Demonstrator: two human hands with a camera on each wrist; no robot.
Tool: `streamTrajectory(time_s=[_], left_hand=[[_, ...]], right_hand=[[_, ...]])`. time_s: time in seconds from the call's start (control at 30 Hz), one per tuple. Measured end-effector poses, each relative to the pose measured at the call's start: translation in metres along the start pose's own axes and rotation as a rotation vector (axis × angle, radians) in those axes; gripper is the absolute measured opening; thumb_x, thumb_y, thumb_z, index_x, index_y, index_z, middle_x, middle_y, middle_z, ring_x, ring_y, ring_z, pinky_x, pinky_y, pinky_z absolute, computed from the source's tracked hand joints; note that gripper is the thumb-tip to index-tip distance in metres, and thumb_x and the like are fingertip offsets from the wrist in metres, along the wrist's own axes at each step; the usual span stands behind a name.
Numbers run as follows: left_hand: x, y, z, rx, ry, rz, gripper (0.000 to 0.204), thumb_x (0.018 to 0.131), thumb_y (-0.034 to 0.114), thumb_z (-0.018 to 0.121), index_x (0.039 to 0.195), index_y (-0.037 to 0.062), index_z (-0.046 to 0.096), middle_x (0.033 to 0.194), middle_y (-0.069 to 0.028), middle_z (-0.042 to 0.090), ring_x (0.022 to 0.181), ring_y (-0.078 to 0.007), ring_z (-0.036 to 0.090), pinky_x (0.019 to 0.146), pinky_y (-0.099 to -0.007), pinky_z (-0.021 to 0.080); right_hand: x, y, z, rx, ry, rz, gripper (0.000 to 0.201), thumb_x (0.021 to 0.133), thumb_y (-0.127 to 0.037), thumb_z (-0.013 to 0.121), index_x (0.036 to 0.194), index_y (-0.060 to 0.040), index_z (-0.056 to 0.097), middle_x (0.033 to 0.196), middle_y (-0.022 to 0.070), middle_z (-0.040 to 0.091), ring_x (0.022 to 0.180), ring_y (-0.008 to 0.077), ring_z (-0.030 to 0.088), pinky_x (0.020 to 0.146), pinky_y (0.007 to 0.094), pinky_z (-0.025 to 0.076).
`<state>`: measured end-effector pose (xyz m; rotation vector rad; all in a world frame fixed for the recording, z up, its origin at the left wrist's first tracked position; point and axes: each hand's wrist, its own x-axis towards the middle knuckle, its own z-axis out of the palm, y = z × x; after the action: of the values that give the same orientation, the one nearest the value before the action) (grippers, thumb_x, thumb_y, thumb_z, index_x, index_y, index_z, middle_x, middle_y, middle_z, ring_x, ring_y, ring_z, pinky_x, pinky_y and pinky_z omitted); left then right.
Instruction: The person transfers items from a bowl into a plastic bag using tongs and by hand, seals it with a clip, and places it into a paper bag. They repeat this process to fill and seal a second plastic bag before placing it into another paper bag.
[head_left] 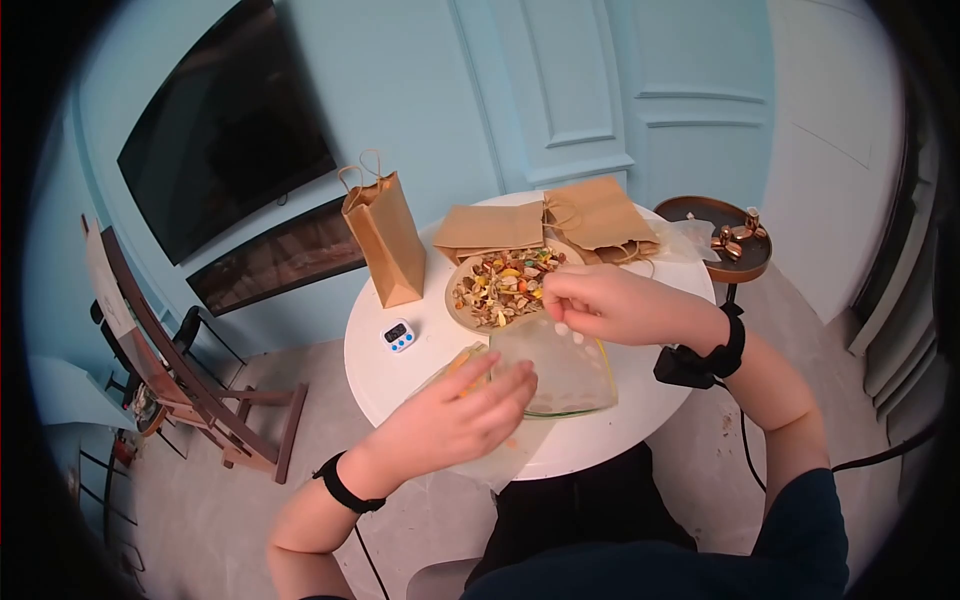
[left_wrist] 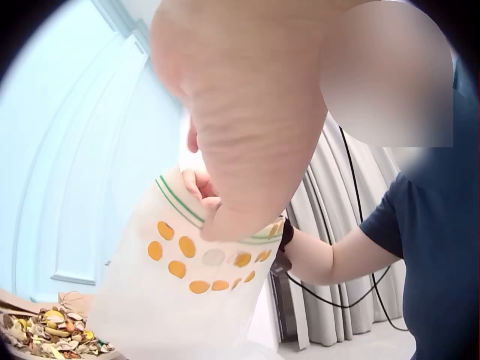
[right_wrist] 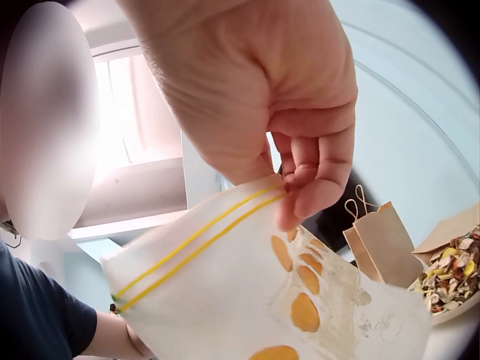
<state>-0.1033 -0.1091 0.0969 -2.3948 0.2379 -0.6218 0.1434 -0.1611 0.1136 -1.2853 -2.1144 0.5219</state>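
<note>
A translucent zip bag [head_left: 555, 375] with orange ovals has its mouth parted, one rim lined green, the other yellow. My right hand [head_left: 600, 300] pinches the yellow-lined rim between thumb and fingers, as the right wrist view shows. At the green-lined rim, my left hand [head_left: 460, 405] holds the bag, its fingers reaching over the plastic and its thumb hidden in the head view. Just beyond the bag stands a round tray [head_left: 455, 312] heaped with a colourful dried mix [head_left: 505, 280] of petals and chunks.
An upright paper bag [head_left: 385, 245] and a white digital timer [head_left: 397, 336] stand left on the round white table [head_left: 375, 365]. Flat paper bags [head_left: 490, 228] and clear plastic [head_left: 685, 240] lie at the back. A side table [head_left: 750, 262] holds copper-coloured pieces [head_left: 735, 238].
</note>
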Motion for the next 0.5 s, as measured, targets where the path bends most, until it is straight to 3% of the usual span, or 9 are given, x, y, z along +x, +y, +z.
streamTrajectory(time_s=[0.07, 0.1, 0.17, 0.2, 0.27, 0.4, 0.47, 0.5], left_hand=[[0.003, 0.006, 0.001, 0.03, -0.015, 0.101, 0.007, 0.077, 0.01, 0.055, 0.082, 0.0075, 0.052, 0.073, -0.0021, 0.048, 0.078, -0.0177, 0.054, 0.1, -0.0379, 0.045], [0.002, 0.008, 0.002, 0.021, -0.011, 0.104, 0.007, 0.077, 0.01, 0.055, 0.082, 0.0075, 0.052, 0.073, -0.0021, 0.048, 0.078, -0.0177, 0.054, 0.1, -0.0379, 0.045], [0.004, 0.013, 0.007, 0.028, -0.15, 0.098, 0.015, 0.074, 0.008, 0.057, 0.079, 0.0106, 0.044, 0.067, 0.0005, 0.047, 0.065, -0.0133, 0.054, 0.091, -0.0322, 0.049], [0.003, 0.015, 0.014, 0.021, -0.138, 0.102, 0.015, 0.074, 0.008, 0.057, 0.079, 0.0106, 0.044, 0.067, 0.0005, 0.047, 0.065, -0.0133, 0.054, 0.091, -0.0322, 0.049], [-0.003, 0.02, 0.028, 0.057, -0.045, 0.122, 0.019, 0.073, 0.007, 0.057, 0.081, 0.0116, 0.041, 0.061, 0.0019, 0.042, 0.057, -0.012, 0.051, 0.088, -0.0288, 0.05], [-0.014, 0.025, 0.03, 0.097, -0.078, 0.101, 0.02, 0.072, 0.007, 0.058, 0.083, 0.013, 0.042, 0.061, 0.0015, 0.041, 0.058, -0.0123, 0.051, 0.083, -0.0276, 0.051], [-0.018, 0.023, 0.034, 0.07, -0.031, 0.085, 0.021, 0.072, 0.009, 0.058, 0.084, 0.0133, 0.041, 0.063, 0.0002, 0.042, 0.056, -0.0135, 0.051, 0.074, -0.0283, 0.051], [-0.017, 0.024, 0.034, 0.064, -0.028, 0.083, 0.021, 0.072, 0.009, 0.058, 0.084, 0.0133, 0.041, 0.063, 0.0002, 0.042, 0.056, -0.0135, 0.051, 0.074, -0.0283, 0.051]], right_hand=[[0.003, 0.008, 0.009, -0.44, 0.211, -0.222, 0.002, 0.083, -0.002, 0.053, 0.084, -0.002, 0.052, 0.087, 0.0081, 0.052, 0.068, 0.0213, 0.055, 0.063, 0.0318, 0.046], [0.004, 0.008, 0.017, -0.439, 0.21, -0.211, 0.002, 0.083, -0.002, 0.053, 0.084, -0.002, 0.052, 0.087, 0.0081, 0.052, 0.068, 0.0213, 0.055, 0.063, 0.0318, 0.046], [0.007, 0.002, 0.037, -0.459, 0.255, -0.621, 0.004, 0.082, -0.004, 0.056, 0.083, -0.0009, 0.053, 0.092, 0.0085, 0.051, 0.071, 0.024, 0.056, 0.066, 0.0338, 0.047], [0.004, -0.003, 0.044, -0.467, 0.251, -0.609, 0.004, 0.082, -0.004, 0.056, 0.083, -0.0009, 0.053, 0.092, 0.0085, 0.051, 0.071, 0.024, 0.056, 0.066, 0.0338, 0.047], [-0.007, -0.013, 0.059, -0.184, -0.118, -0.236, 0.006, 0.078, -0.004, 0.058, 0.082, -0.001, 0.054, 0.092, 0.0096, 0.05, 0.079, 0.0243, 0.057, 0.068, 0.0331, 0.047], [-0.019, -0.005, 0.067, -0.375, -0.003, -0.242, 0.008, 0.075, -0.005, 0.059, 0.08, -0.0006, 0.054, 0.09, 0.0099, 0.05, 0.083, 0.023, 0.056, 0.067, 0.0344, 0.047], [-0.026, -0.021, 0.062, -0.837, 0.169, -0.423, 0.009, 0.075, -0.006, 0.06, 0.079, -0.0002, 0.055, 0.088, 0.0116, 0.05, 0.079, 0.0226, 0.056, 0.061, 0.0357, 0.048], [-0.027, -0.021, 0.063, -0.836, 0.164, -0.418, 0.009, 0.075, -0.006, 0.06, 0.079, -0.0002, 0.055, 0.088, 0.0116, 0.05, 0.079, 0.0226, 0.056, 0.061, 0.0357, 0.048]])
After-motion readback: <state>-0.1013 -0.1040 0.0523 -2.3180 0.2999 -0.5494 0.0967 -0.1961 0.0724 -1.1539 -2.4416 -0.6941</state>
